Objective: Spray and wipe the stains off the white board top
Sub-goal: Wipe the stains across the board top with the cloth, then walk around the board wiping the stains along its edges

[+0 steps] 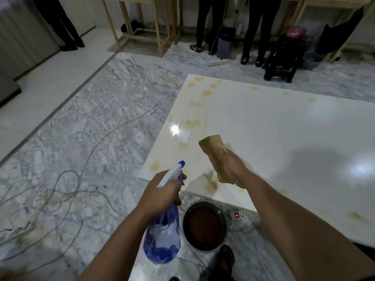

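The white board top (274, 134) lies flat on the marble floor, glossy, with several yellow-brown stains (192, 123) along its left side and near edge. My left hand (162, 191) grips a blue spray bottle (162, 236), its white and blue nozzle pointing toward the board's near left corner. My right hand (231, 169) holds a stained tan cloth (213, 147) just above or on the board near that corner. A brownish smear (211, 183) sits beside the cloth.
A round bowl of brown liquid (205, 226) stands on the floor below the board's near edge, next to a power strip (243, 214) with a red light. Cables (60, 191) trail over the floor at left. People's legs, wooden tables and a black stool (282, 61) are at the back.
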